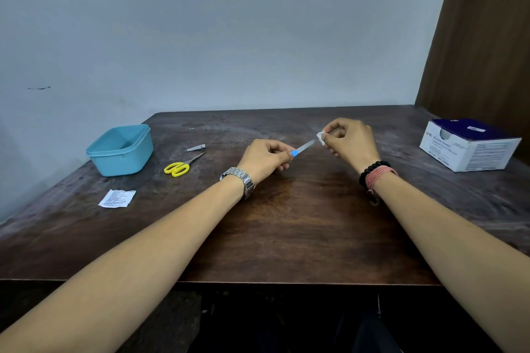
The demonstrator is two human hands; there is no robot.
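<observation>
Left hand (265,159) grips our nail file (304,148); right hand (351,142) pinches a swab (321,137) at its tip. Scissors (179,167) and clipper (195,148) await wiping, we reckon.

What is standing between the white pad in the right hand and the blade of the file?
Nothing visible. The right hand pinches the white pad right at the tip of the file, which the left hand grips by its blue handle.
</observation>
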